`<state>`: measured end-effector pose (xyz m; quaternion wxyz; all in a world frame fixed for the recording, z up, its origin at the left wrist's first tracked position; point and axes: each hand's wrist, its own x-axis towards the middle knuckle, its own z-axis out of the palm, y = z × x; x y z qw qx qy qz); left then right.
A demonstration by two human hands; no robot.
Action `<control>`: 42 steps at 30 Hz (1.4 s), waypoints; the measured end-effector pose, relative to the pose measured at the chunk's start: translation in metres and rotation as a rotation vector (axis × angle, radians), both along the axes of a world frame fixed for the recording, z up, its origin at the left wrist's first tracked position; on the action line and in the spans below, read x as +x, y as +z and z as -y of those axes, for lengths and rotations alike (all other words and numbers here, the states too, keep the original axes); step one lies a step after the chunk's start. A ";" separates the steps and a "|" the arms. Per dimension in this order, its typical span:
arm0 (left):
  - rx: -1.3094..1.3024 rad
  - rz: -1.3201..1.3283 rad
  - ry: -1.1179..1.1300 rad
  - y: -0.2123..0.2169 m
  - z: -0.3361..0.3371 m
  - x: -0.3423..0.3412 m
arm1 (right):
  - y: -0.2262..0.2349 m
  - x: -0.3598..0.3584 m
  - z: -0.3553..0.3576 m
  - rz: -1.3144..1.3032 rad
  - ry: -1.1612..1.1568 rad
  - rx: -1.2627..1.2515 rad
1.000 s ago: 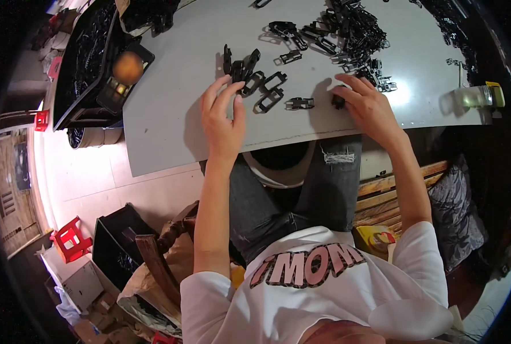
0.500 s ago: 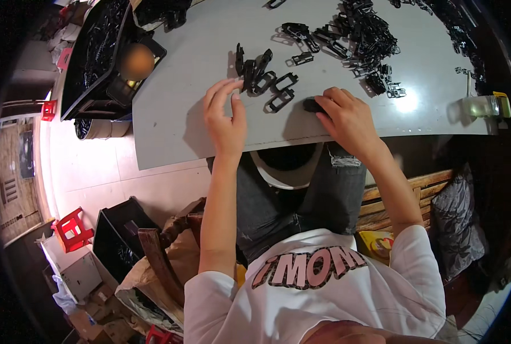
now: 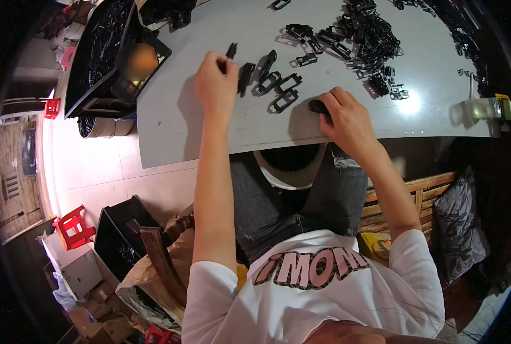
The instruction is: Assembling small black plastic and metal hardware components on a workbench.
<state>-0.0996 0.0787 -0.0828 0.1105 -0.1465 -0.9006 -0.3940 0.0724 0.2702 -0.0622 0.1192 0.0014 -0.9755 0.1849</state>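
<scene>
My left hand (image 3: 214, 86) rests on the grey table (image 3: 169, 114) with its fingers closed on a small black plastic clip (image 3: 231, 51) that sticks up past the fingertips. Just right of it lie several black buckle parts (image 3: 275, 80) in a loose row. My right hand (image 3: 347, 120) sits near the table's front edge, fingers curled over a dark plastic piece (image 3: 317, 106). A big heap of black buckles (image 3: 370, 34) is spread at the far right of the table.
A black tray (image 3: 103, 57) full of black parts stands at the table's left end. A clear bottle with a yellow cap (image 3: 490, 108) lies at the right. A white-rimmed bucket (image 3: 290, 169) sits between my knees. Red stools (image 3: 72, 226) and boxes crowd the floor.
My right hand has drawn a dark piece from the heap back toward the table's front edge. My left hand has lifted a clip off the row of buckle parts.
</scene>
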 end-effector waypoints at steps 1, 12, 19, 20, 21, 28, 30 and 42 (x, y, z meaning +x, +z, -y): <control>0.114 -0.054 0.030 0.002 0.002 0.004 | -0.001 -0.001 -0.001 0.001 -0.004 0.000; 0.390 0.407 -0.272 0.033 0.005 0.096 | 0.029 -0.012 0.038 -0.224 0.193 -0.309; 0.189 0.220 -0.408 0.036 -0.009 0.108 | 0.028 -0.007 0.040 -0.199 0.170 -0.175; 0.190 0.219 -0.406 0.034 -0.009 0.112 | 0.028 -0.005 0.039 -0.199 0.171 -0.175; 0.187 0.176 -0.433 0.035 -0.009 0.117 | 0.027 -0.003 0.038 -0.208 0.192 -0.187; 0.364 0.475 -0.556 0.034 0.013 0.139 | 0.032 0.023 0.025 0.238 0.119 -0.678; 0.392 0.525 -0.600 0.035 0.017 0.143 | 0.025 0.031 0.025 0.282 0.119 -0.794; 0.397 0.298 -0.509 0.028 0.048 0.135 | 0.011 0.000 0.042 0.138 0.309 -0.775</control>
